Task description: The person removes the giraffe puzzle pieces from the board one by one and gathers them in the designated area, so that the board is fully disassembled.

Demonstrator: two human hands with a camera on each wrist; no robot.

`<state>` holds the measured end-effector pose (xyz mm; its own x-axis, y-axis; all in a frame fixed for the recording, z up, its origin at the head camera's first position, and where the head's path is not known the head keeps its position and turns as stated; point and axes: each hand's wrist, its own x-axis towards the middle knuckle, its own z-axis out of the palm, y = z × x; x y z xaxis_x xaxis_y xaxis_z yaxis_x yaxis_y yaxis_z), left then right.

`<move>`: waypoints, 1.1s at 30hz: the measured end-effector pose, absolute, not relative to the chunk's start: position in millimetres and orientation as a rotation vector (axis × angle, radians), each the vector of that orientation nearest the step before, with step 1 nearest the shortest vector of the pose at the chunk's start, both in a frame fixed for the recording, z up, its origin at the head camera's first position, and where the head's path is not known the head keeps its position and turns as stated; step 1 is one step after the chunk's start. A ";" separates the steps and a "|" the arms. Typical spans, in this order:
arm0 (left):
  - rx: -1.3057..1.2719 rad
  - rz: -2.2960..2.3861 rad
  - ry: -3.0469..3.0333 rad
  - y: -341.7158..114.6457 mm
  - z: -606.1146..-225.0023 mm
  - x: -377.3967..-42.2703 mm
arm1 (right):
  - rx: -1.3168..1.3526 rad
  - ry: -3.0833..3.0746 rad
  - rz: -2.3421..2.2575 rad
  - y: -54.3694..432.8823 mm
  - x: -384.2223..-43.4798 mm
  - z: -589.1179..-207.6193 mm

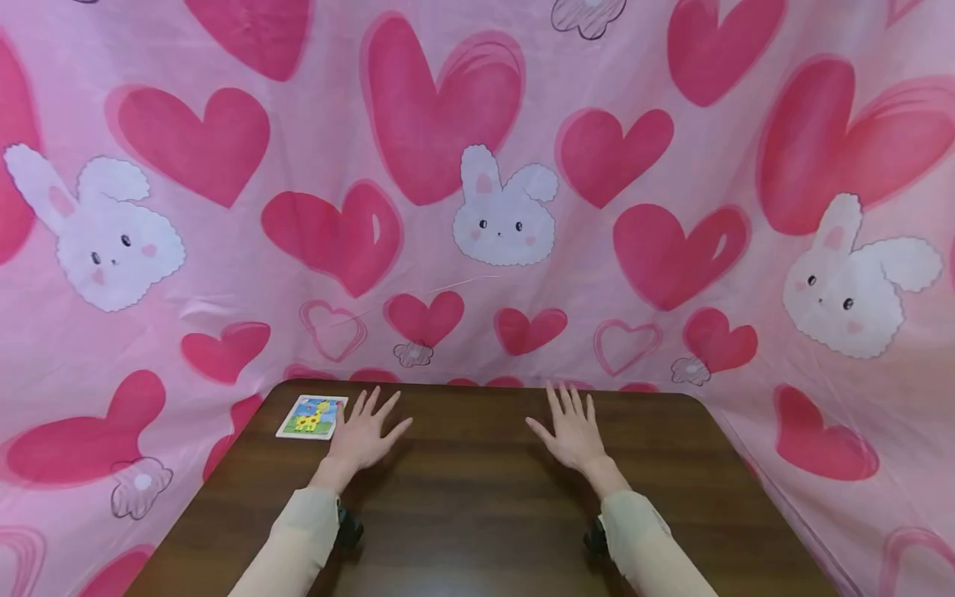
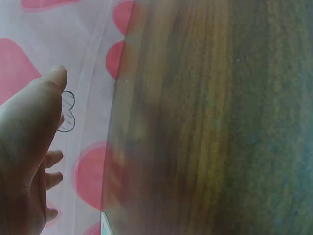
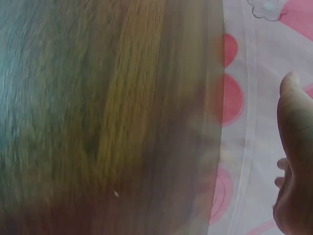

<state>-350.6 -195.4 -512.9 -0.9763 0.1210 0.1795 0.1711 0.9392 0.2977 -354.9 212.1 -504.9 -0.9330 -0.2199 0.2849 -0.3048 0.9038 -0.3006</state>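
Over the far left of the table my left hand [image 1: 361,437] is held with its fingers spread and nothing in it. Just left of its fingers, partly behind them in the head view, lies a square picture [image 1: 312,417] of a yellow giraffe with a white border. My right hand [image 1: 574,433] is over the far right part of the table, fingers spread, holding nothing. The left wrist view has the left thumb [image 2: 39,107] and several fingertips, with a corner of the picture [image 2: 105,225] at the bottom. In the right wrist view the right thumb [image 3: 293,112] shows.
A dark brown wooden table [image 1: 462,506] spreads beneath both hands. Pink cloth [image 1: 507,282] with hearts and white rabbits hangs behind its far edge and along both sides. A dark device [image 1: 349,528] sits under the left wrist, another [image 1: 595,537] under the right.
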 end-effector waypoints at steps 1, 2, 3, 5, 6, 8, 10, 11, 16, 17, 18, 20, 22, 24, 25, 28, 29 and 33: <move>-0.223 -0.471 -2.938 -195.7 -513.5 -350.7 | 0.408 -2.826 0.523 210.4 -354.8 -505.1; -0.226 -0.475 -2.938 -196.2 -514.3 -350.5 | 0.422 -2.835 0.542 208.4 -354.7 -505.5; -0.229 -0.480 -2.937 -196.9 -515.0 -350.4 | 0.436 -2.840 0.567 206.3 -354.7 -506.1; -0.235 -0.498 -2.936 -199.2 -515.8 -349.9 | 0.456 -2.854 0.605 201.7 -354.2 -506.3; -0.232 -0.508 -2.937 -201.0 -516.1 -349.7 | 0.467 -2.852 0.626 199.2 -354.1 -506.6; -0.228 -0.526 -2.931 -205.3 -516.2 -348.8 | 0.479 -2.867 0.628 194.3 -354.7 -507.7; -0.224 -0.526 -2.940 -210.0 -516.6 -347.8 | 0.487 -2.882 0.626 189.8 -355.3 -508.9; -0.223 -0.518 -2.944 -212.2 -517.2 -347.2 | 0.491 -2.889 0.625 187.7 -355.3 -509.3; -0.226 -0.473 -2.966 -226.2 -522.3 -345.1 | 0.507 -2.897 0.658 176.7 -353.8 -511.1; -0.223 -0.468 -2.968 -230.0 -523.0 -344.9 | 0.513 -2.892 0.668 174.2 -353.8 -511.5; -0.213 -0.467 -2.974 -234.0 -523.9 -344.9 | 0.517 -2.892 0.676 171.6 -353.9 -511.8; -0.193 -0.470 -2.987 -240.8 -526.3 -345.3 | 0.524 -2.906 0.668 167.7 -354.1 -513.0; -0.177 -0.478 -3.000 -248.2 -528.3 -345.9 | 0.536 -2.912 0.662 163.4 -354.5 -514.6; -0.152 -0.482 -3.017 -256.4 -530.6 -345.8 | 0.550 -2.931 0.639 158.7 -354.7 -515.8; -0.144 -0.479 -3.021 -261.0 -531.5 -345.7 | 0.562 -2.931 0.635 156.3 -354.5 -516.5; -0.118 -0.435 -3.031 -277.8 -533.4 -344.7 | 0.599 -2.929 0.652 148.7 -353.7 -517.5; -0.107 -0.418 -3.031 -284.0 -533.5 -344.5 | 0.608 -2.932 0.648 146.3 -353.5 -517.6; -0.068 -0.386 -3.043 -308.6 -532.5 -345.5 | 0.635 -2.904 0.686 137.4 -352.4 -515.6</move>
<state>-345.5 -308.6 -532.5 -0.9963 0.0346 0.0784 0.0530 0.9675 0.2473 -352.4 137.4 -515.6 -0.9094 -0.3750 0.1799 -0.4159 0.8127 -0.4081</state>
